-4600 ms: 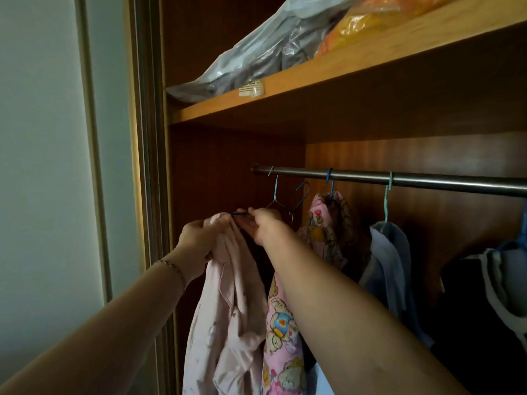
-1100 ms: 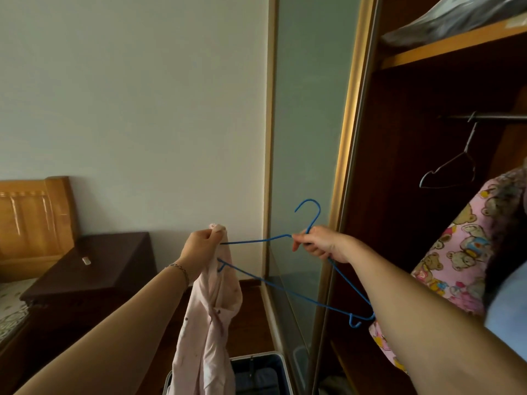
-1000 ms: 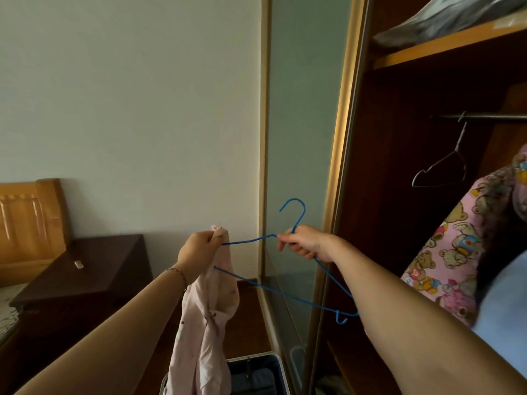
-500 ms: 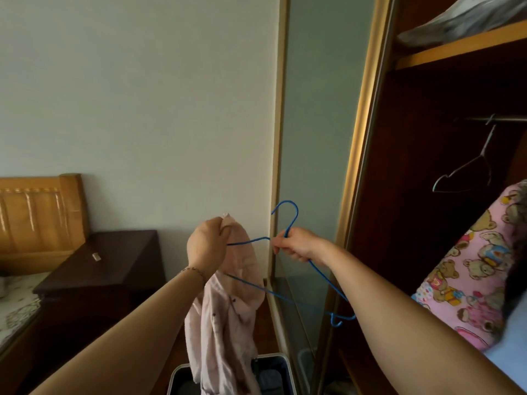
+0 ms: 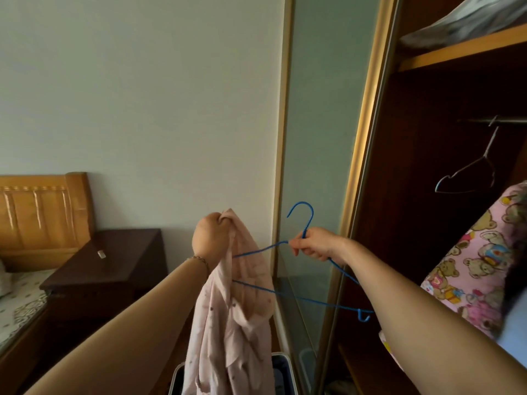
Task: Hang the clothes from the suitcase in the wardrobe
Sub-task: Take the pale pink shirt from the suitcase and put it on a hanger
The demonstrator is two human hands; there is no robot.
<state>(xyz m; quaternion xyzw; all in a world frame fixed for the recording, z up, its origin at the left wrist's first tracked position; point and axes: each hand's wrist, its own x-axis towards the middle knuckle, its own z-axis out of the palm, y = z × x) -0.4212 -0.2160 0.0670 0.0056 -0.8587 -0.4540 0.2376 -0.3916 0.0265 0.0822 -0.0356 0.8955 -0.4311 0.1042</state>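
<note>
blue hanger (image 5: 296, 297) end hidden inside pink garment (image 5: 236, 309), suitcase (image 5: 281, 374) cropped

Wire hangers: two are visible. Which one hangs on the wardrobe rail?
The bare grey wire hanger hangs there; the blue wire hanger is in the right hand.

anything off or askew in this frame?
Only mid-step mess: the blue hanger is tilted, one end inside the pink garment, which hangs bunched from the left hand. The right hand grips the hanger's neck. Nothing damaged.
</note>
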